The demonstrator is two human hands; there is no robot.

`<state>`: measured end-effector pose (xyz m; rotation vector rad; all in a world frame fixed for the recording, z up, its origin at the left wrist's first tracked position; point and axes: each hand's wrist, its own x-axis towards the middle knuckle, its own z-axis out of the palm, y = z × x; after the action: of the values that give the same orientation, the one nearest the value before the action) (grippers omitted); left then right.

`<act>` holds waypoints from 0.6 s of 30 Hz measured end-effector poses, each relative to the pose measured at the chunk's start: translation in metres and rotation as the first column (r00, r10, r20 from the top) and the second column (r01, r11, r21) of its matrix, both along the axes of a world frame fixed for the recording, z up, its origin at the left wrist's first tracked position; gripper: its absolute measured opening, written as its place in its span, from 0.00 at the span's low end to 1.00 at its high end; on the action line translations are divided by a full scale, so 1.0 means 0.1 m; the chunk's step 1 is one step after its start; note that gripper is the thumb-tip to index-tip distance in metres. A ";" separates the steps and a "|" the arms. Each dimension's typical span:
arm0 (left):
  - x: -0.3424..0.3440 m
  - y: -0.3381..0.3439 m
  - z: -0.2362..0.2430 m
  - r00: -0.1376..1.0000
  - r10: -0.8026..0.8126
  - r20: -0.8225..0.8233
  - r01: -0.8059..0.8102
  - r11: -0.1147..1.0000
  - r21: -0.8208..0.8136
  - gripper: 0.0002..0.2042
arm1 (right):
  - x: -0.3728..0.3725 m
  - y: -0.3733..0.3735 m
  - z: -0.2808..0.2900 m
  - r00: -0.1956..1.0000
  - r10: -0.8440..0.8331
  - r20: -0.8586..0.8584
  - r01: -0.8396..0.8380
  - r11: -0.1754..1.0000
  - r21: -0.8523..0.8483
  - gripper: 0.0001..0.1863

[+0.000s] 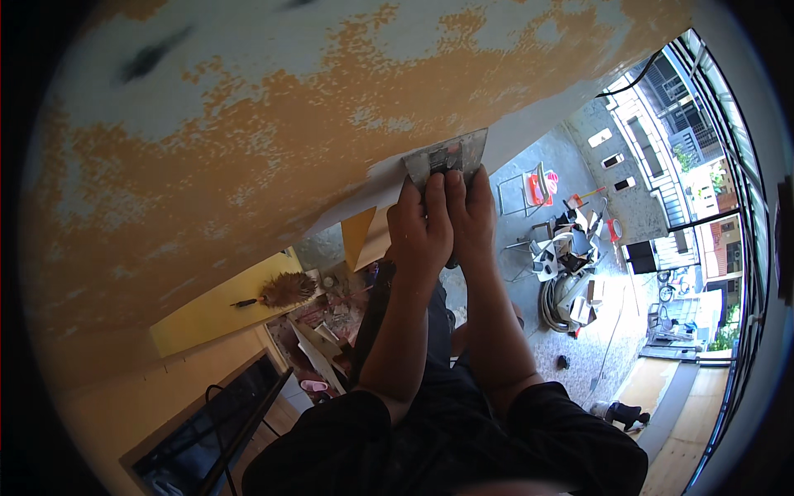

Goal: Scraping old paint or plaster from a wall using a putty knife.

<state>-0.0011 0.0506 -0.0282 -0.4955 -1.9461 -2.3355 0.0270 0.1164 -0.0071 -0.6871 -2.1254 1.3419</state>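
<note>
Both my arms reach up together to a wide metal putty knife point(451, 155), its blade smudged with grey. My left hand point(420, 230) and my right hand point(471, 219) are side by side, fingers closed on the tool and fingertips pressed onto its blade. The blade's edge lies against the lower part of a large overhead surface point(289, 124), patchy orange and whitish. Along this surface's lower edge, near the blade, runs a smooth pale strip point(533, 132). My palms hide most of the tool's handle.
Below on the left, a brown feather duster point(287, 289) lies on a yellow shelf point(219, 318), above a dark screen point(207, 434). Down on the right floor are a metal-framed chair point(514, 192), a coiled hose point(552, 307) and a heap of mixed items point(575, 248).
</note>
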 end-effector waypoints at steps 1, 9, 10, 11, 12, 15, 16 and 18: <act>0.00 0.03 -0.05 1.000 0.005 0.002 -0.005 1.000 -0.020 0.11 | 0.01 0.01 -0.01 1.000 0.008 -0.025 -0.008 1.000 0.003 0.15; 0.04 0.09 0.09 0.999 0.003 0.049 -0.007 0.996 0.088 0.12 | 0.05 0.09 0.12 0.998 0.047 0.030 -0.048 0.998 0.035 0.16; 0.06 0.06 0.08 0.999 0.002 0.040 -0.004 0.999 0.045 0.12 | 0.08 0.07 0.10 0.998 0.038 0.047 -0.039 0.999 0.018 0.16; 0.07 0.07 0.07 1.000 0.005 0.027 -0.005 1.000 0.005 0.12 | 0.08 0.08 0.09 0.998 0.034 0.060 -0.034 0.999 0.004 0.16; 0.06 0.09 0.09 1.000 0.009 0.023 -0.009 1.000 0.009 0.12 | 0.06 0.10 0.09 0.998 0.038 0.057 -0.038 0.999 0.008 0.16; 0.09 0.08 0.12 0.993 -0.018 0.116 0.011 0.998 0.054 0.12 | 0.07 0.11 0.07 0.998 0.059 0.005 -0.059 0.998 -0.027 0.16; 0.09 0.07 0.11 0.994 -0.018 0.108 0.017 1.000 0.014 0.12 | 0.07 0.13 0.01 0.998 0.056 0.014 -0.056 0.998 -0.031 0.16; 0.00 0.13 0.03 0.997 -0.005 0.081 0.006 1.000 -0.021 0.12 | -0.01 0.16 -0.02 0.998 0.068 0.004 -0.068 0.997 -0.028 0.16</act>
<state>-0.0015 0.0641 -0.0256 -0.4142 -2.0082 -2.3766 0.0256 0.1325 -0.0095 -0.6349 -2.1554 1.4102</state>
